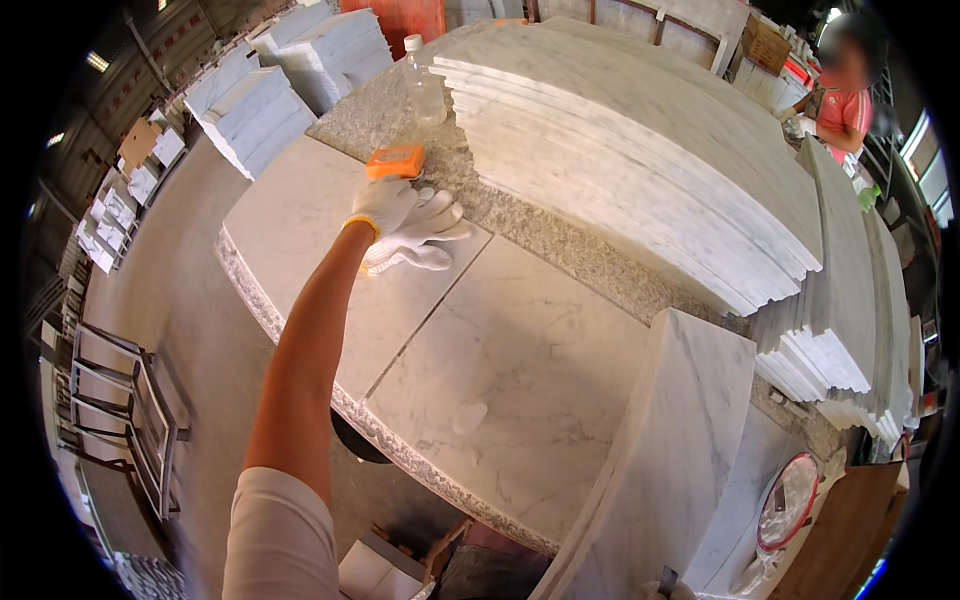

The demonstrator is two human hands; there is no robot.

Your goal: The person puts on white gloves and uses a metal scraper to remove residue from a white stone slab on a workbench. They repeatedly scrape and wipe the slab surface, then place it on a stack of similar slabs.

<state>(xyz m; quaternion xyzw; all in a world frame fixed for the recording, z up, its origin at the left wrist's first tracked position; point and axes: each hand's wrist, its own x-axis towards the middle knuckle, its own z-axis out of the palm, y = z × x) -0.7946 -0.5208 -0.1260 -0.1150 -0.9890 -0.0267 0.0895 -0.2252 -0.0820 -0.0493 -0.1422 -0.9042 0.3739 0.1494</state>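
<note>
My left hand [383,204], in a white knit glove with a yellow-orange cuff, reaches over the pale marble tiles [520,340]. Another white glove [412,252] lies under and against its palm, and the fingers appear closed on it. The two gloves overlap, so their fingers are hard to tell apart. Just beyond the knuckles sits a small orange block-shaped object [396,161], touching or nearly touching my hand. I do not see my right hand. On the right, a thick marble slab [665,460] rises at a tilt above the tiles.
Behind the tiles runs a rough granite strip [590,260] with a clear plastic bottle [424,85] on it. Tall stacks of marble slabs [640,150] stand beyond. A red-rimmed round object [788,503] lies lower right. Another person [845,115] works far right. Metal frames [125,405] stand left.
</note>
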